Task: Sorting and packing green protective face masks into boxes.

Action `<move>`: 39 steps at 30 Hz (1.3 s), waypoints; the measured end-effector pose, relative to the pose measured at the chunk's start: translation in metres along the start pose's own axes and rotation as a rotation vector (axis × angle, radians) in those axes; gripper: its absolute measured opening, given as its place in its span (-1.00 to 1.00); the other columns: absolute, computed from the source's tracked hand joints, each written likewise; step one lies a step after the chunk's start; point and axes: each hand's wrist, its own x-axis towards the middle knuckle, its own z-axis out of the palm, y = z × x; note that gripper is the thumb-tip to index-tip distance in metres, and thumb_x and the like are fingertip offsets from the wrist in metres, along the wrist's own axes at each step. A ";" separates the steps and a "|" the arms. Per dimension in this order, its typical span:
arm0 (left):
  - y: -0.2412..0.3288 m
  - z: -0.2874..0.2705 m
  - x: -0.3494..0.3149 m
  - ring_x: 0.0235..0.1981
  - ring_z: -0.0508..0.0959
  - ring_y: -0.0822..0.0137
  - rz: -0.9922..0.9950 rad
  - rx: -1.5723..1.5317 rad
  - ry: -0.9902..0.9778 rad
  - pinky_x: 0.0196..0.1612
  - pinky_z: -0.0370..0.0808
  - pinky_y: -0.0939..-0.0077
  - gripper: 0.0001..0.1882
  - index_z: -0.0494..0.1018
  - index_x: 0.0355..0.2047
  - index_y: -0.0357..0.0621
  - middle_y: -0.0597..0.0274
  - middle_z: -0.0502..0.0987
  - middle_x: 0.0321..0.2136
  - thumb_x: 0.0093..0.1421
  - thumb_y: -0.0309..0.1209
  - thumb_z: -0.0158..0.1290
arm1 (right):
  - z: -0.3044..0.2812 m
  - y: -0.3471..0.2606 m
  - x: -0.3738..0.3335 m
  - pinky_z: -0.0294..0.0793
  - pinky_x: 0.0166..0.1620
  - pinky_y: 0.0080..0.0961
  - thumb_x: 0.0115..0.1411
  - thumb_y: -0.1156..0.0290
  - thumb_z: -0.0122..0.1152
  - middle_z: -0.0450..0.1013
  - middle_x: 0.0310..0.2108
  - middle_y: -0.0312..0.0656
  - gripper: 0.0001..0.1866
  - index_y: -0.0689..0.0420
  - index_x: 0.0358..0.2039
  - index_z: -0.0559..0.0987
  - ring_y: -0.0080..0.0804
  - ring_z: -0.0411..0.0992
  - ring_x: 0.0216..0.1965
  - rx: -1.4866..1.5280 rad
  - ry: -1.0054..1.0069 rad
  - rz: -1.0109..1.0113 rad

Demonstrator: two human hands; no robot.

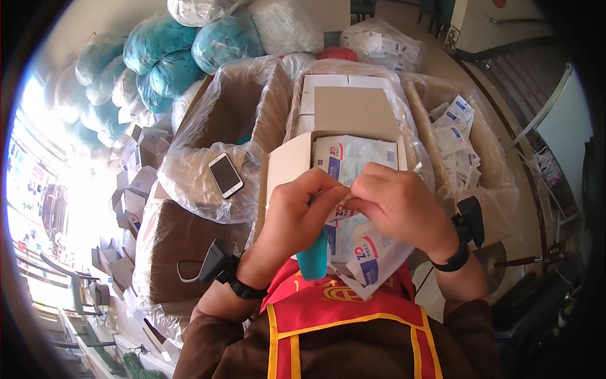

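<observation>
My left hand (300, 208) and my right hand (404, 205) are close together, their fingertips pinching the upper edge of a white packet (372, 258) with blue and red print. The packet hangs loosely below the right hand, over my red apron (353, 303). From under my left hand hangs a soft-looking teal piece (314, 258); its kind is hard to tell, and its upper part is hidden by the fingers. Just beyond the hands, an open cardboard box (353, 108) holds similar white printed packets (363, 151) lying flat.
A white phone (226, 175) lies on the plastic-lined carton (268, 110) at left. At right, another lined carton (499, 189) holds loose packets (457, 136). Teal and white filled bags (164, 47) are piled at the far left. Wrist devices (221, 262) are strapped to both forearms.
</observation>
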 end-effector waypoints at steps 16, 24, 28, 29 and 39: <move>-0.072 -0.043 0.025 -0.46 0.52 0.41 -0.099 0.477 0.176 -0.35 0.42 0.55 -0.83 0.55 -0.35 -0.24 0.21 0.52 -0.55 0.07 -0.42 0.20 | -0.034 -0.051 -0.029 0.41 -0.54 -0.42 -0.07 0.54 0.30 0.32 -0.57 -0.25 -0.86 0.12 -0.51 0.49 -0.35 0.41 -0.60 -0.070 0.114 -0.089; 0.007 -0.030 -0.008 -0.39 0.58 0.13 0.070 0.173 -0.366 -0.29 0.51 0.37 -0.70 0.54 -0.18 -0.18 0.08 0.58 -0.39 0.02 -0.50 0.17 | -0.016 -0.019 -0.010 0.42 -0.51 -0.34 -0.05 0.57 0.31 0.32 -0.52 -0.19 -0.82 0.13 -0.49 0.44 -0.18 0.42 -0.56 -0.017 0.051 -0.034; 0.018 -0.031 -0.010 -0.41 0.59 0.10 -0.159 0.126 -0.441 -0.29 0.51 0.35 -0.67 0.53 -0.17 -0.21 0.07 0.59 -0.40 0.00 -0.46 0.18 | -0.001 -0.019 -0.013 0.45 -0.48 -0.36 -0.02 0.56 0.21 0.31 -0.52 -0.19 -0.86 0.11 -0.46 0.42 -0.20 0.44 -0.53 -0.052 0.010 -0.070; 0.012 -0.027 -0.012 -0.41 0.59 0.10 -0.158 0.123 -0.444 -0.29 0.51 0.35 -0.67 0.53 -0.17 -0.21 0.07 0.59 -0.40 0.00 -0.46 0.18 | 0.003 -0.022 -0.014 0.46 -0.47 -0.36 -0.01 0.56 0.18 0.31 -0.51 -0.19 -0.87 0.10 -0.45 0.42 -0.20 0.44 -0.52 -0.040 -0.013 -0.092; -0.026 -0.063 -0.019 -0.40 0.54 0.50 -0.028 0.122 0.239 -0.32 0.43 0.63 -0.78 0.57 -0.18 -0.34 0.18 0.59 -0.43 0.15 -0.52 0.14 | -0.002 0.044 0.009 0.44 -0.36 -0.28 0.08 0.47 0.27 0.46 -0.45 -0.07 -0.86 0.20 -0.38 0.49 -0.08 0.48 -0.42 -0.074 -0.046 0.266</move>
